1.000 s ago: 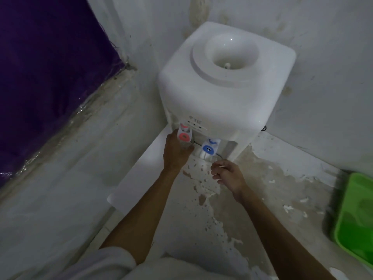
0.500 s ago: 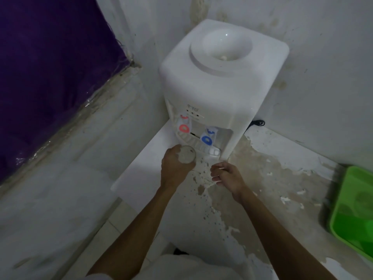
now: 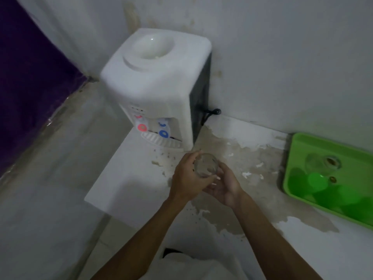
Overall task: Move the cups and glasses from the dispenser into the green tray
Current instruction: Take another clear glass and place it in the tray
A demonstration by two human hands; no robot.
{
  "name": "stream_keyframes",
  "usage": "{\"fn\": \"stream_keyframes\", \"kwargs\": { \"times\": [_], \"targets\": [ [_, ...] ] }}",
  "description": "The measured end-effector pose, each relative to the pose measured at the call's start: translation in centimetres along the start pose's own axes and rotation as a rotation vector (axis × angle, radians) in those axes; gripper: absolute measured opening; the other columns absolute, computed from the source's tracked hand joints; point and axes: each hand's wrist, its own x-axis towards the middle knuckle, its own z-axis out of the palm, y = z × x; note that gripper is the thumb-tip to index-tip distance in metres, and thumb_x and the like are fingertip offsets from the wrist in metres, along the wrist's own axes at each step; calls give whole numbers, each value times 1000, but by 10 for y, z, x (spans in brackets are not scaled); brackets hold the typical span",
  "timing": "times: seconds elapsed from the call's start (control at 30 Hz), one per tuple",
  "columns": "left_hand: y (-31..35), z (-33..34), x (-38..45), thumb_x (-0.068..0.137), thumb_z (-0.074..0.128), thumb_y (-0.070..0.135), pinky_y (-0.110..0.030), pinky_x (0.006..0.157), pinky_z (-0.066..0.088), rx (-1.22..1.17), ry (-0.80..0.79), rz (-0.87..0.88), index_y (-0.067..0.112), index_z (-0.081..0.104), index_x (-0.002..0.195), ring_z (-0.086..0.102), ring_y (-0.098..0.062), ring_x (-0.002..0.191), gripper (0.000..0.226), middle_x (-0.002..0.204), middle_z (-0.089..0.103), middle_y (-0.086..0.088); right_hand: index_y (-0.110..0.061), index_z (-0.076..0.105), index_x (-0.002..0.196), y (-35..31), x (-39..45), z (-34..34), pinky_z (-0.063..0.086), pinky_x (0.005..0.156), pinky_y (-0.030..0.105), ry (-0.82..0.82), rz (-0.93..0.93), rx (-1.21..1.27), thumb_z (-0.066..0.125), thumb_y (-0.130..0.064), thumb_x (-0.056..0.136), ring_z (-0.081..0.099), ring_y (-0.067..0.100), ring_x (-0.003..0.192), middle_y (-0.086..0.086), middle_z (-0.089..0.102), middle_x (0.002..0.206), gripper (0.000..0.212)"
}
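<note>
Two bare hands meet around a small clear drinking glass (image 3: pixel 205 165) above a worn white counter (image 3: pixel 129 186), just in front of a white tabletop water dispenser (image 3: pixel 153 81). The left hand (image 3: pixel 186 179) wraps the glass from its left side, fingers curled over the near rim, while the right hand (image 3: pixel 226 187) cups it from below and to the right, palm turned upward with its fingers touching the glass. The glass is held off the counter, clear of the dispenser's white ribbed drip tray (image 3: pixel 159 140), its mouth tilted toward the camera. A red-capped tap (image 3: pixel 141 127) and a blue-capped tap (image 3: pixel 163 133) sit side by side over that drip tray. A black power cord (image 3: pixel 212 112) leaves the dispenser's dark side panel by the wall. Well apart to the right, a bright green rectangular plastic tray (image 3: pixel 298 142) rests on the counter against the wall; round shapes lie inside it, too blurred to tell apart. Peeled, stained patches mark the counter between dispenser and tray.
</note>
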Motion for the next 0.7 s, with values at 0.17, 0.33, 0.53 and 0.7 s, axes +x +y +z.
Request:
{"fn": "stream_keyframes", "kwargs": {
  "times": [0.17, 0.33, 0.53, 0.7],
  "targets": [
    [43, 61, -7, 62, 84, 47, -27, 88, 59, 19, -80, 94, 35, 53, 137, 58, 0, 114, 82, 128, 58, 16, -6, 74, 115, -27, -36, -54, 61, 65, 35, -82, -95, 175, 52, -42, 96, 75, 29, 84, 18, 76, 108, 45],
    [92, 119, -8, 67, 84, 47, -12, 84, 53, -18, -206, 191, 40, 48, 139, 52, 11, 114, 81, 124, 50, 25, -4, 74, 103, -60, -68, -114, 61, 75, 36, -50, -204, 356, 54, -38, 96, 73, 29, 78, 18, 76, 98, 40],
    [153, 186, -3, 76, 76, 57, -31, 86, 57, -153, -281, 225, 35, 59, 130, 61, -3, 111, 61, 123, 60, 16, -5, 70, 109, -108, -111, -182, 59, 80, 40, 36, -321, 430, 58, -35, 95, 74, 28, 82, 17, 77, 96, 35],
    [184, 242, 3, 92, 61, 47, -27, 82, 56, -228, -301, 211, 24, 64, 122, 66, -3, 101, 38, 116, 67, 7, -10, 61, 122, -144, -142, -246, 64, 68, 40, 179, -408, 497, 62, -34, 94, 70, 31, 92, 17, 66, 115, 37]
  ]
}}
